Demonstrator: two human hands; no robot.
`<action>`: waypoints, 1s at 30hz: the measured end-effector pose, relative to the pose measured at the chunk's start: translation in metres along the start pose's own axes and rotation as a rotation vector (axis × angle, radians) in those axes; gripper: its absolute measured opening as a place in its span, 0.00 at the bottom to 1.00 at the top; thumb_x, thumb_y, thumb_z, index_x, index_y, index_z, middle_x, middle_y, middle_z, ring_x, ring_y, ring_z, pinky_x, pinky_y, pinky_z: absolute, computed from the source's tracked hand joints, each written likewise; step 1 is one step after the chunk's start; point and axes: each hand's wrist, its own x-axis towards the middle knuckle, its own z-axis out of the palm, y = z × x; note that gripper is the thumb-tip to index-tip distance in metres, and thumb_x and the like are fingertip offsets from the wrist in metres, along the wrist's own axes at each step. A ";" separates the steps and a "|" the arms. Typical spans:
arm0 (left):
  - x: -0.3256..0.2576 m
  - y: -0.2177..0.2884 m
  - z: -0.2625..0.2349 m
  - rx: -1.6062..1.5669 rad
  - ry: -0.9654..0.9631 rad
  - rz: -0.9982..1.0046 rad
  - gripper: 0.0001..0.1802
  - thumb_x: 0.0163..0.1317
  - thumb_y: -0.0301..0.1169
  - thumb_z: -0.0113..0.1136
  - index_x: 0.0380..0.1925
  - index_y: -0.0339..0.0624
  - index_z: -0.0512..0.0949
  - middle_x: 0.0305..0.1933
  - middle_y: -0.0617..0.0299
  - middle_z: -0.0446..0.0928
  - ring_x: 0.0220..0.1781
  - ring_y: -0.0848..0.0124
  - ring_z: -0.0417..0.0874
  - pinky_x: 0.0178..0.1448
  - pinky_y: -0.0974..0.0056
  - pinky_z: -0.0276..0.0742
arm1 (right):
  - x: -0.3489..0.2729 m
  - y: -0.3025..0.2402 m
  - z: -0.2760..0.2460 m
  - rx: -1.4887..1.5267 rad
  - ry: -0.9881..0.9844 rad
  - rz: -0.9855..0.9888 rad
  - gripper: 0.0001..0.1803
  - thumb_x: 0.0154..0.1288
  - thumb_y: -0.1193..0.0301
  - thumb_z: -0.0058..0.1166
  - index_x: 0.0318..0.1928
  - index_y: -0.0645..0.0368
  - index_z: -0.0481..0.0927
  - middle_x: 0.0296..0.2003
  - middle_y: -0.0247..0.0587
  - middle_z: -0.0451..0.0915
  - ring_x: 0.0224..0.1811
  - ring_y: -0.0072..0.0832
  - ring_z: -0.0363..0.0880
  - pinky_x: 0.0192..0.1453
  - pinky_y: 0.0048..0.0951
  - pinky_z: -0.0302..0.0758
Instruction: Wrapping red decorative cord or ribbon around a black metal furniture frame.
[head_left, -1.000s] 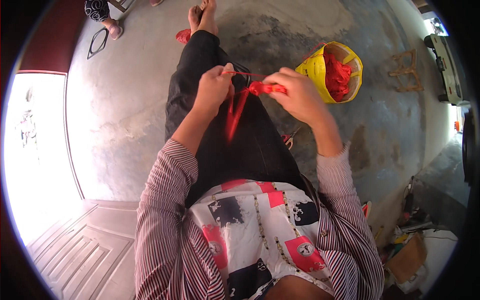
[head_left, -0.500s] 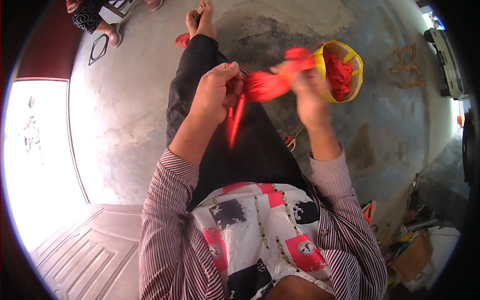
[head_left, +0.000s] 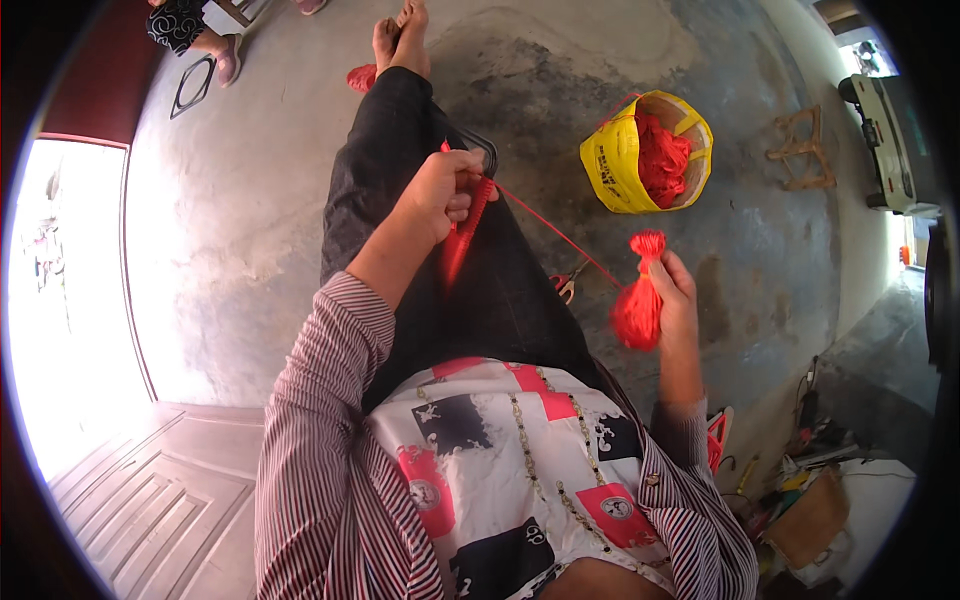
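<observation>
My left hand is closed above my dark-trousered legs, pinching a narrow red strip with a ridged edge that hangs down below the fingers. Out to the right, my right hand grips the neck of a gathered bundle of red cord, slightly blurred at its lower end. A single red cord stretches between the bundle and the strip. Behind my left hand shows part of a dark rounded rim; I cannot tell what it belongs to.
A yellow bag holding red cord stands on the concrete floor at the right. Scissors lie beside my leg. Something red rests near my feet. Farther right is a wooden frame; another person's leg shows upper left.
My right hand has swung right and nearer to me with the cord bundle, away from my left hand. The cord between them now shows stretched. My left hand keeps the strip.
</observation>
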 end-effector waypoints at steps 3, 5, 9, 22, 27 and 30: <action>-0.006 -0.020 0.003 0.214 0.097 0.394 0.07 0.56 0.32 0.61 0.27 0.42 0.75 0.28 0.55 0.79 0.19 0.75 0.66 0.27 0.70 0.66 | 0.013 0.018 0.012 0.574 0.125 0.090 0.15 0.69 0.62 0.57 0.46 0.62 0.78 0.41 0.39 0.82 0.40 0.23 0.81 0.43 0.27 0.79; -0.024 -0.032 0.010 0.683 0.140 0.898 0.10 0.55 0.32 0.65 0.30 0.36 0.77 0.32 0.54 0.80 0.31 0.67 0.76 0.41 0.64 0.74 | 0.020 0.021 0.040 0.721 0.054 0.161 0.17 0.70 0.60 0.56 0.47 0.62 0.79 0.41 0.40 0.82 0.40 0.23 0.81 0.43 0.27 0.80; -0.085 -0.054 0.049 0.966 -0.113 1.230 0.13 0.57 0.29 0.68 0.40 0.35 0.79 0.44 0.54 0.79 0.47 0.60 0.80 0.55 0.61 0.74 | 0.013 -0.009 0.111 0.556 -0.181 0.268 0.24 0.71 0.51 0.52 0.50 0.60 0.78 0.39 0.40 0.82 0.36 0.24 0.82 0.41 0.24 0.79; 0.005 0.012 -0.021 1.678 0.333 1.170 0.23 0.47 0.14 0.54 0.46 0.39 0.80 0.42 0.55 0.75 0.47 0.57 0.79 0.53 0.61 0.76 | 0.145 -0.016 0.130 -0.471 -0.272 -0.422 0.20 0.60 0.68 0.61 0.52 0.60 0.78 0.37 0.33 0.76 0.34 0.21 0.73 0.39 0.23 0.71; 0.009 -0.004 -0.005 1.230 0.285 1.090 0.21 0.50 0.22 0.64 0.47 0.39 0.78 0.43 0.52 0.79 0.48 0.54 0.81 0.54 0.58 0.77 | 0.147 -0.008 0.139 -0.789 -0.181 -0.555 0.18 0.55 0.66 0.64 0.46 0.55 0.80 0.47 0.38 0.77 0.52 0.34 0.77 0.53 0.33 0.75; -0.010 -0.009 -0.006 1.210 0.364 1.341 0.20 0.50 0.22 0.65 0.46 0.38 0.78 0.43 0.52 0.80 0.42 0.56 0.83 0.50 0.60 0.79 | 0.138 -0.019 0.120 -0.651 -0.059 -0.730 0.16 0.56 0.67 0.63 0.44 0.57 0.79 0.50 0.40 0.77 0.53 0.34 0.78 0.55 0.34 0.75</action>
